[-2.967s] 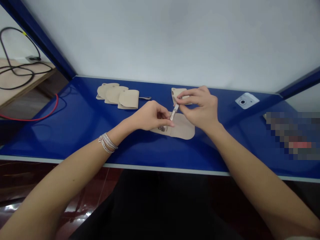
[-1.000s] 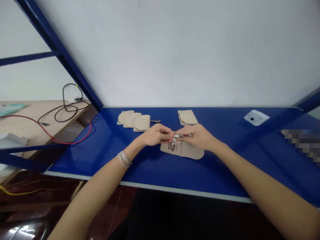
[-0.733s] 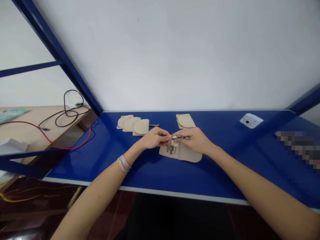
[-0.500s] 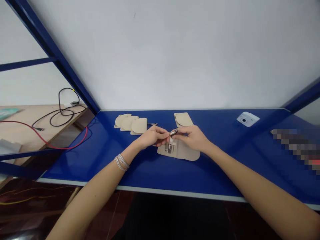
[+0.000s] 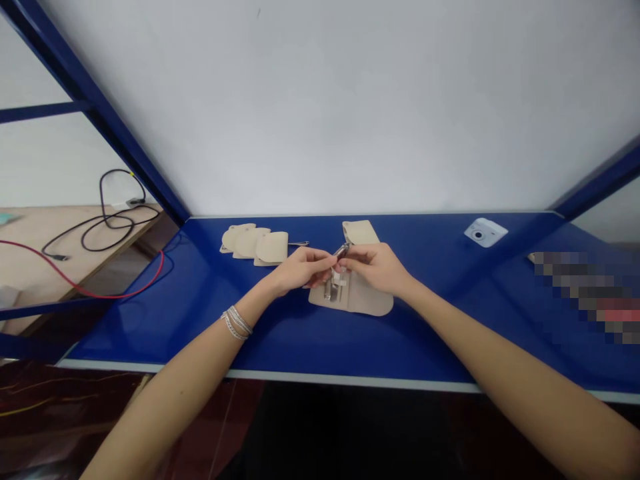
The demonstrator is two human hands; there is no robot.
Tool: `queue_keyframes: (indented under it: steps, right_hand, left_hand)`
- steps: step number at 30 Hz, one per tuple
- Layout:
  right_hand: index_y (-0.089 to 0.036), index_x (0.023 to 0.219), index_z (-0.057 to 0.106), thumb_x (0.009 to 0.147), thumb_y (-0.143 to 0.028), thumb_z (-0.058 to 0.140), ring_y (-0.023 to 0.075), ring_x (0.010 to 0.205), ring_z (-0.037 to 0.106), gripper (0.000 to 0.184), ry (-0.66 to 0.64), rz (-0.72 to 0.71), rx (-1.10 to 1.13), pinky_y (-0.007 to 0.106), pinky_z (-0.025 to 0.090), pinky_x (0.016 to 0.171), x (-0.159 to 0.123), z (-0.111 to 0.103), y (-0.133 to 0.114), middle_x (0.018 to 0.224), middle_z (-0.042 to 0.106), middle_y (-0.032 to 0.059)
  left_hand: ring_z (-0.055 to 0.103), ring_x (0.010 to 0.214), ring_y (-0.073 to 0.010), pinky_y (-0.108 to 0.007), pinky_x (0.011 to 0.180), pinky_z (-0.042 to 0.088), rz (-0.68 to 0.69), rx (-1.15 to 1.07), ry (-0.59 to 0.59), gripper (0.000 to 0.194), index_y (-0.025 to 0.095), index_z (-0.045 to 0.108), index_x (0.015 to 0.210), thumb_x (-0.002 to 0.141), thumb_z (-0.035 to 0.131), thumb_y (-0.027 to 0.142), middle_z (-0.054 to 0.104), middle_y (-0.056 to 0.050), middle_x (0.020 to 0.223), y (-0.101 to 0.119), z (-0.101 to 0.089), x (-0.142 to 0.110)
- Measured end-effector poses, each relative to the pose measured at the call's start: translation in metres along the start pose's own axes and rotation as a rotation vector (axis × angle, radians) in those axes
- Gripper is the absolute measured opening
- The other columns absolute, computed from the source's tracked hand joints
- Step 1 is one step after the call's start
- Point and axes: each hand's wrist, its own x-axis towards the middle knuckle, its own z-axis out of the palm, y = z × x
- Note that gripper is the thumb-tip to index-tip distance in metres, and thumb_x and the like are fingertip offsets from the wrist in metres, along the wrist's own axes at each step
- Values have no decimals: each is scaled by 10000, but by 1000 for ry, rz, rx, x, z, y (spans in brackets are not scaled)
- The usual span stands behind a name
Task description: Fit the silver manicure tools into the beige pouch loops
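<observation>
My left hand [image 5: 307,270] and my right hand [image 5: 375,267] meet over an unfolded beige case [image 5: 370,297], both pinching a small shiny metal nail clipper [image 5: 342,251]. The clipper is tilted, its upper end pointing up and to the right. Below my fingers, metal grooming tools [image 5: 328,289] sit in the left part of the case, partly hidden by my left hand. The right flap of the case lies flat on the blue table under my right hand. A bracelet [image 5: 237,323] circles my left wrist.
Three overlapping folded beige cases [image 5: 271,247] lie at the back left, with a thin metal tool [image 5: 299,244] beside them. Another folded case [image 5: 362,232] is behind my hands. A white camera [image 5: 486,233] stands at the back right. A red cable [image 5: 100,294] crosses the left side.
The nail clipper has been tilted more steeply between my fingers. The whole view has shifted slightly; the cases and camera keep their places on the table.
</observation>
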Motion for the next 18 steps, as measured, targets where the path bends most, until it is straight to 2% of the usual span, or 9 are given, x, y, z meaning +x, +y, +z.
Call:
queue_keyframes:
  steps: [4,8,12,15,18]
  right_hand:
    - [-141,763,685,836,-319,583,153,658,611,217,18,33,21,268,474,648,2,2,2,695,669,31]
    - [-143,877,702,835,-260,544,140,652,612,201,41,39,55,262,483,645,2,3,5,729,682,28]
    - [-128,875,713,818,-232,548,146,671,631,203,68,33,74,266,501,662,2,4,5,769,708,48]
    - [-133,887,722,823,-240,554,171,748,664,208,102,17,38,280,518,710,1,5,6,825,728,56]
    - [-142,907,732,829,-236,565,184,809,682,207,115,10,1,275,521,745,0,5,7,877,738,52]
  left_hand:
    - [372,435,-49,-195,425,254,25,48,72,362,119,625,815,757,707,467,466,48,514,3,4,0]
    - [374,415,-51,-193,424,278,82,38,125,316,121,633,827,774,698,426,476,50,477,-2,1,2]
    - [425,407,-66,-196,414,333,127,136,119,325,120,661,862,808,665,441,535,24,495,-3,-2,1]
    - [468,408,-71,-191,416,368,118,255,126,341,108,690,864,800,673,443,566,7,504,-2,3,0]
    - [518,430,-79,-188,447,411,145,281,118,324,97,694,829,803,670,419,596,-10,530,-4,10,2]
